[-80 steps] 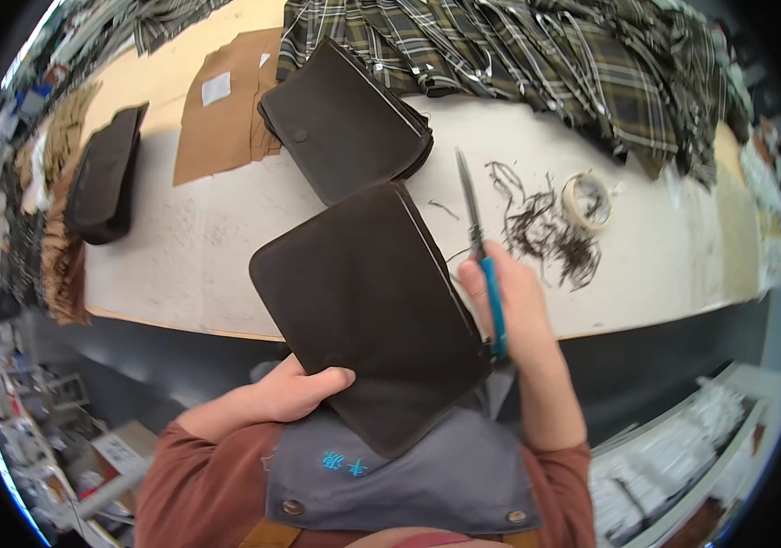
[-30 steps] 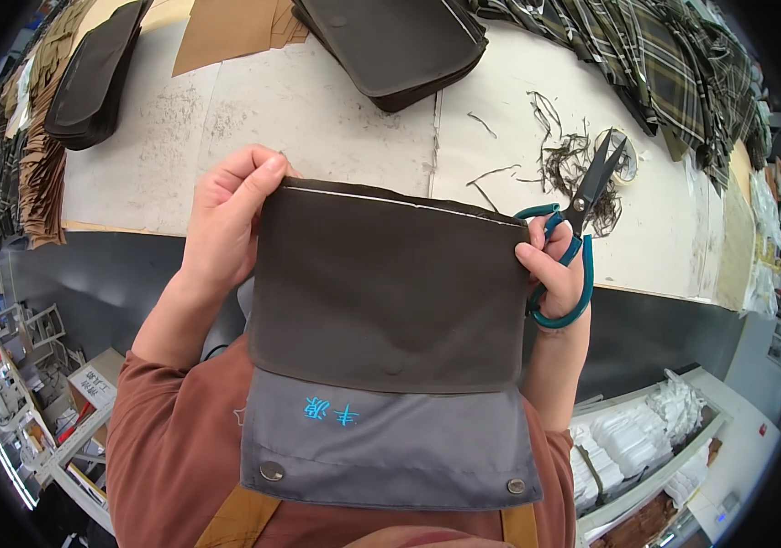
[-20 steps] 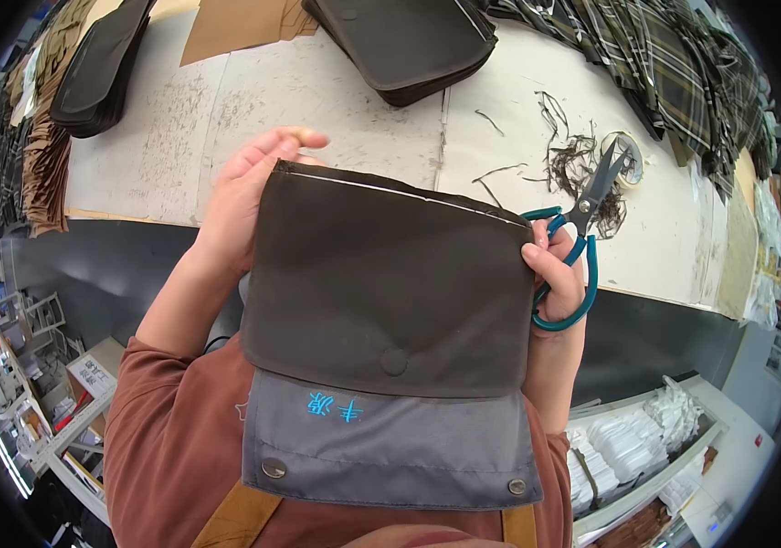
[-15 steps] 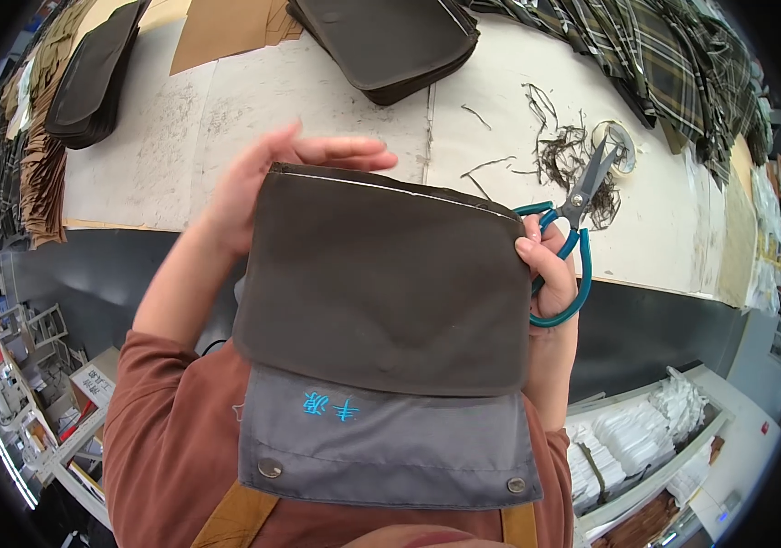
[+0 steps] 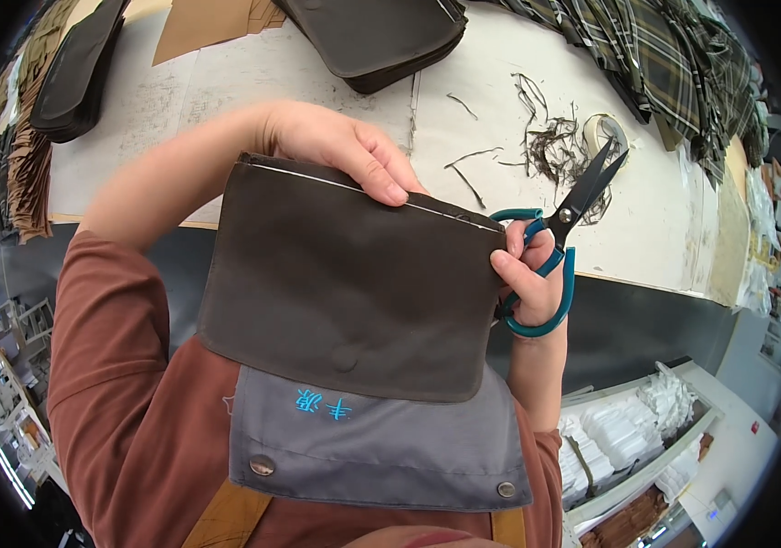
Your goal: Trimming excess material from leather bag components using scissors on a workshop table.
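Dark panel (image 5: pixel 345 283) held between two bare hands

I see the dark panel held up off the bench (image 5: pixel 253 87), in front of its near edge and over the person's grey apron (image 5: pixel 372 447). Its white-lined upper edge slopes down toward the right, and a round bump shows near its lower edge.

The left hand (image 5: pixel 349 151) has reached over from behind: its thumb lies on the front, near the middle of the upper edge, the other fingers go behind, and the cloth-like sheet is pinched between them. The right hand (image 5: pixel 537 274) is clamped on the upper right corner, thumb in front, while its fingers also hook the teal handles of the scissors (image 5: pixel 562 219). The dark blades point away toward the far right, their tips slightly apart.

On the bench, toward its right end, a tangle of thread scraps (image 5: pixel 555 151) lies just beside a tape roll (image 5: pixel 590 132). Plaid cloth (image 5: pixel 610 64) is heaped at the far right corner. Along the far edge sit a dark stack (image 5: pixel 381 46) and, left of it, brown sheets (image 5: pixel 203 27); another pile (image 5: pixel 78 78) of dark pieces lies near the left end.
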The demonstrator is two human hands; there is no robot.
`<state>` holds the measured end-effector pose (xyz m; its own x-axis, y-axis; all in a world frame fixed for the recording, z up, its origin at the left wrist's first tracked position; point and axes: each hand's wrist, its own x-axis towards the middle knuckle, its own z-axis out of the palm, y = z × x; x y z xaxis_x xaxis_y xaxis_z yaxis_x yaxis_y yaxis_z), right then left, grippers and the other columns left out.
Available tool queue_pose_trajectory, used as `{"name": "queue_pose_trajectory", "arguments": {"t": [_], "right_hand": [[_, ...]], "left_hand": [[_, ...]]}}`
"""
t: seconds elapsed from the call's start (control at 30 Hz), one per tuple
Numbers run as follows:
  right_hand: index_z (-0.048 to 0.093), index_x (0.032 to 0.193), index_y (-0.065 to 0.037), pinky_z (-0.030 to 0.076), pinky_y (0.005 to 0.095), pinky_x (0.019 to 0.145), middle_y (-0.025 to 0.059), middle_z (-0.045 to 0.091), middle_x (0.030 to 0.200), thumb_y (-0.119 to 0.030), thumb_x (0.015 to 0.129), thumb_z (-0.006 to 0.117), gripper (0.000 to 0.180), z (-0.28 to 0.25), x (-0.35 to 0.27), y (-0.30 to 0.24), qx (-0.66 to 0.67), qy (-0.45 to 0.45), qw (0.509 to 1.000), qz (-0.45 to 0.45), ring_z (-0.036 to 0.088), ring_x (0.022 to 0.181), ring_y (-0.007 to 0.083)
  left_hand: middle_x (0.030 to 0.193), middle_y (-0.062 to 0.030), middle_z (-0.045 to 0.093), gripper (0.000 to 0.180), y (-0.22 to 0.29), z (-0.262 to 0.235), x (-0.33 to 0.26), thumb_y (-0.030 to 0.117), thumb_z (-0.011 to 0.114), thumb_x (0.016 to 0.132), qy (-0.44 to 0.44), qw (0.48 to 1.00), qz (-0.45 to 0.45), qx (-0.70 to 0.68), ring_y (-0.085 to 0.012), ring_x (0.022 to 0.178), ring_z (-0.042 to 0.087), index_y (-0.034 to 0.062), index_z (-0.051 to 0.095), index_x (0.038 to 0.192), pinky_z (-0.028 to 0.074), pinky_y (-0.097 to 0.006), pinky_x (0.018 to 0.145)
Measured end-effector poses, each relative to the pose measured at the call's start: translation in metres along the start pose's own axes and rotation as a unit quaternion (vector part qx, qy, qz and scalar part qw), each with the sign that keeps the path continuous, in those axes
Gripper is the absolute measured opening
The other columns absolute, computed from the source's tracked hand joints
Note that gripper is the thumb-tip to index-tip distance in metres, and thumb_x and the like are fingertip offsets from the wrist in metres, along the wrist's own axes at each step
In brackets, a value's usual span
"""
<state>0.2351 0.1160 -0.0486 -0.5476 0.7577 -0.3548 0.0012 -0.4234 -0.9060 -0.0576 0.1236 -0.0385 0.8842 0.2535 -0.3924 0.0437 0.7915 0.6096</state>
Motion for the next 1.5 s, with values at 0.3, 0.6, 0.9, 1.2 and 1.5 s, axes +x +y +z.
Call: {"name": "queue_pose_trajectory", "arguments": {"t": [0.3, 0.6, 0.9, 1.2, 1.5], "right_hand": [[0.046, 0.077, -0.010, 0.033, 0.0193, 0.058, -0.0051, 0.044, 0.076, -0.004, 0.073, 0.069, 0.024, -0.012, 0.001, -0.005, -0.045, -0.004, 0.998, 0.049, 0.041, 0.065, 0.0032], [0.048, 0.085, -0.001, 0.037, 0.0312, 0.058, 0.0064, 0.041, 0.070, -0.064, 0.063, 0.073, 0.071, -0.046, 0.039, -0.063, -0.431, -0.250, 0.862, -0.094, 0.042, 0.064, 0.0206], [0.049, 0.081, 0.000, 0.040, 0.0390, 0.062, 0.0138, 0.047, 0.071, -0.064, 0.066, 0.069, 0.068, -0.029, 0.064, -0.091, -0.540, -0.383, 0.746, -0.072, 0.049, 0.068, 0.0330], [0.046, 0.071, 0.000, 0.039, 0.0387, 0.055, 0.0140, 0.043, 0.061, -0.064, 0.070, 0.067, 0.066, -0.027, 0.071, -0.096, -0.533, -0.412, 0.739, -0.025, 0.047, 0.059, 0.0333], [0.045, 0.066, -0.001, 0.035, 0.0365, 0.048, 0.0114, 0.038, 0.053, -0.063, 0.068, 0.069, 0.067, -0.026, 0.069, -0.097, -0.520, -0.394, 0.757, 0.031, 0.039, 0.050, 0.0281]], "left_hand": [[0.131, -0.0217, 0.049, 0.057, -0.025, 0.011, -0.007, 0.002, 0.048, 0.074, 0.080, 0.985, 0.113, -0.101, -0.0236, 0.122, 0.047, -0.0159, 0.041, 0.128, 0.033, -0.032, 0.105], [0.124, -0.0215, 0.055, 0.047, -0.019, 0.017, -0.009, 0.004, 0.046, 0.074, 0.145, 0.980, 0.118, -0.071, -0.0229, 0.114, 0.054, -0.0145, 0.054, 0.116, 0.040, -0.030, 0.099], [0.119, -0.0179, 0.059, 0.049, -0.023, 0.012, -0.008, 0.003, 0.046, 0.073, 0.123, 0.984, 0.107, -0.066, -0.0177, 0.102, 0.059, -0.0129, 0.053, 0.118, 0.046, -0.027, 0.090], [0.117, -0.0173, 0.060, 0.048, -0.019, 0.009, -0.005, 0.003, 0.045, 0.074, 0.075, 0.987, 0.081, -0.119, -0.0160, 0.100, 0.060, -0.0129, 0.053, 0.119, 0.047, -0.025, 0.088], [0.117, -0.0170, 0.060, 0.049, -0.020, 0.007, -0.003, 0.003, 0.044, 0.074, 0.109, 0.988, 0.099, -0.036, -0.0158, 0.100, 0.060, -0.0121, 0.053, 0.120, 0.047, -0.025, 0.088]]}}
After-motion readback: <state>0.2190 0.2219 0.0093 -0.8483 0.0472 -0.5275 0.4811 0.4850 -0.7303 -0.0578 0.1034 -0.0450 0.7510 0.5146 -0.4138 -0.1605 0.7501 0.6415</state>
